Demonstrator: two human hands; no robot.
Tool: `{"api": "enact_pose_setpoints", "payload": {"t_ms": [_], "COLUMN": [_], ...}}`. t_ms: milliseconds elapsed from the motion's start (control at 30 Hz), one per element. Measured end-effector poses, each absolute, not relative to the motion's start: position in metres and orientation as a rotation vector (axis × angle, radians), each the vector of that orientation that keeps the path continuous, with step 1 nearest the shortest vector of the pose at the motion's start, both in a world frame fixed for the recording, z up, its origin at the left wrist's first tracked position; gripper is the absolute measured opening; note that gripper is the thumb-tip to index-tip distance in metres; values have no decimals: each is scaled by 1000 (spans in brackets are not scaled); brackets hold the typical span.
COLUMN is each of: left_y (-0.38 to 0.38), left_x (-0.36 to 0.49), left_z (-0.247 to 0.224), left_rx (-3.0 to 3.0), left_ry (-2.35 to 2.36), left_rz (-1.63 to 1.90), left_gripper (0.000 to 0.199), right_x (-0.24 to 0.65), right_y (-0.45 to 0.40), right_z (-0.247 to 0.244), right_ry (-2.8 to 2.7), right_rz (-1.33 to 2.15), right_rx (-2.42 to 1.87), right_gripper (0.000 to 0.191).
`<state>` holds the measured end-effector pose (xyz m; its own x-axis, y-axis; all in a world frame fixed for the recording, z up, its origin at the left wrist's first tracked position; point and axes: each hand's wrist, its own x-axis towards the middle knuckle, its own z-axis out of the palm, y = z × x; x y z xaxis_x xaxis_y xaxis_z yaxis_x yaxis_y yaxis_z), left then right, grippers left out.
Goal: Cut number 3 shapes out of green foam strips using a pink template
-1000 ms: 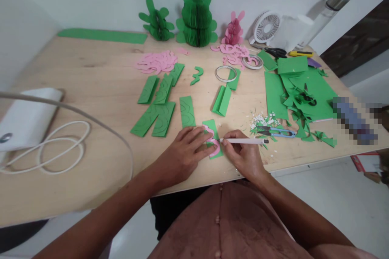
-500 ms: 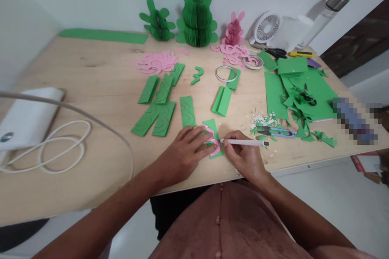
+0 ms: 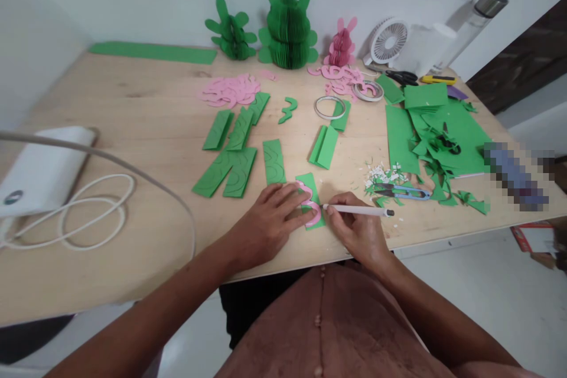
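The left hand (image 3: 270, 221) lay palm down, fingers apart, pressing a pink cutout (image 3: 318, 212) onto a green card (image 3: 309, 178). The right hand (image 3: 358, 227), just to its right, had thumb and fingers closed on a white pen (image 3: 358, 210), held low, its tip at the cutout's right edge; whether it touched the card could not be told.

Good work here seemed to call for firm, even pressure from the spread fingers, since thin paper could slide or lift. The pen would do best run snug along the curves, without pushing the edge inward, and the fingertips should keep out of its path.

Everything rested on a pale wooden table (image 3: 155, 118). Beyond the left hand were cards (image 3: 239, 172) marked with curved lines; beyond the pen, a folded card (image 3: 324, 146) and a tape ring (image 3: 330, 117). Right of the pen hand lay blue snips (image 3: 405, 191), paper scraps (image 3: 383, 176) and green sheets (image 3: 401, 142).

Farthest from the hands, by a pale wall (image 3: 155, 0), stood two green paper figures (image 3: 290, 32), a pink one (image 3: 340, 44) and a small fan (image 3: 390, 40). Far left of the grip sat a white box (image 3: 57, 165) and a looped cable (image 3: 128, 189).
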<state>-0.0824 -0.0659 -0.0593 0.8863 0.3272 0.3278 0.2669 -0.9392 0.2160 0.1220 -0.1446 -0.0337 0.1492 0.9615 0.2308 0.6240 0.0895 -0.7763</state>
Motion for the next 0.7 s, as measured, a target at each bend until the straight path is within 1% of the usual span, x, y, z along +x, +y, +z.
{"api": "enact_pose_setpoints", "payload": {"t_ms": [700], "left_y": [-66], "left_x": [-82], "left_z": [-60], "left_rx": [2873], "left_ry": [437], "left_rz": [544], "left_gripper": [49], "right_x": [123], "right_y": [-152], "right_z": [-34], "right_ry": [-1590], "right_rz": [498], "right_rx": [-1613], "right_gripper": [11]}}
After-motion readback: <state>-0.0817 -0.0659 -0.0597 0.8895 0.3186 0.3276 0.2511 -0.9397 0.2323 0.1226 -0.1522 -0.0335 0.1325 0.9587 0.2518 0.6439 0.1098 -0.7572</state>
